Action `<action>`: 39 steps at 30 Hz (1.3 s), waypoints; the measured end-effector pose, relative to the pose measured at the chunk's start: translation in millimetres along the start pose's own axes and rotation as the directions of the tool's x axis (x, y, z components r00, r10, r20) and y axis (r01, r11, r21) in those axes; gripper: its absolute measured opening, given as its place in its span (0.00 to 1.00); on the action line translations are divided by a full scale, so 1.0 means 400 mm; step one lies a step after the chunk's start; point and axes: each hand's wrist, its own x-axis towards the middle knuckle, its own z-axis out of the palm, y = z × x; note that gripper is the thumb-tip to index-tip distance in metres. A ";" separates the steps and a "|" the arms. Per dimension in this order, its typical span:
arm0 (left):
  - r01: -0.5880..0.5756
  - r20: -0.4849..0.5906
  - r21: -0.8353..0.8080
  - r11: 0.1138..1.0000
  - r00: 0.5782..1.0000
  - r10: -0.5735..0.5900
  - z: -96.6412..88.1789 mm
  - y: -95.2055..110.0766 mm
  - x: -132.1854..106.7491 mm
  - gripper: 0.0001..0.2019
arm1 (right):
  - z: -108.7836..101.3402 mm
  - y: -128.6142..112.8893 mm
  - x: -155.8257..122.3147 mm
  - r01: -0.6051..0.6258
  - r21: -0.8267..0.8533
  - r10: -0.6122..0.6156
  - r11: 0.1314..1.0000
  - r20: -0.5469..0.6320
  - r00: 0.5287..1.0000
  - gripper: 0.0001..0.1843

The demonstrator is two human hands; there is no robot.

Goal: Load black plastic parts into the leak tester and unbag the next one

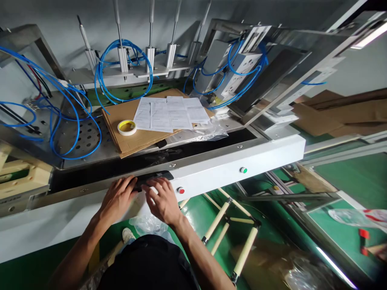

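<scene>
My left hand (118, 196) and my right hand (163, 200) rest side by side on the front edge of a white machine frame (236, 165). Both sets of fingers curl onto a flat black object (155, 176) lying at the edge of the dark belt (133, 161). The left fingertips press on its left end, the right fingers lie over its middle. A crumpled clear plastic bag (148, 223) sits just below my hands, against my dark clothing.
Flat brown cardboard (136, 133) lies behind the belt with printed sheets (169, 113) and a yellow tape roll (127, 127) on it. Blue air hoses (69, 117) loop over the perforated plate. A red button (181, 190) and a green button (243, 170) sit on the frame.
</scene>
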 end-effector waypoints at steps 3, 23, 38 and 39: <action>-0.006 0.024 -0.056 0.998 1.000 0.007 -0.007 0.001 -0.003 0.18 | 0.027 -0.021 -0.009 0.042 -0.010 -0.041 0.999 0.087 0.995 0.23; 0.069 -0.128 -0.159 0.985 0.988 -0.089 -0.048 -0.020 0.004 0.10 | 0.002 0.011 0.167 -0.079 0.007 0.065 0.997 0.496 0.866 0.15; 0.052 -0.120 0.056 0.997 0.992 -0.045 -0.020 -0.028 0.039 0.11 | 0.085 0.011 0.170 -0.153 -0.138 0.200 0.979 0.461 0.864 0.10; 0.037 -0.136 0.057 0.998 0.990 -0.029 -0.023 -0.023 0.029 0.12 | 0.087 0.010 0.166 -0.161 -0.137 0.206 0.978 0.451 0.868 0.09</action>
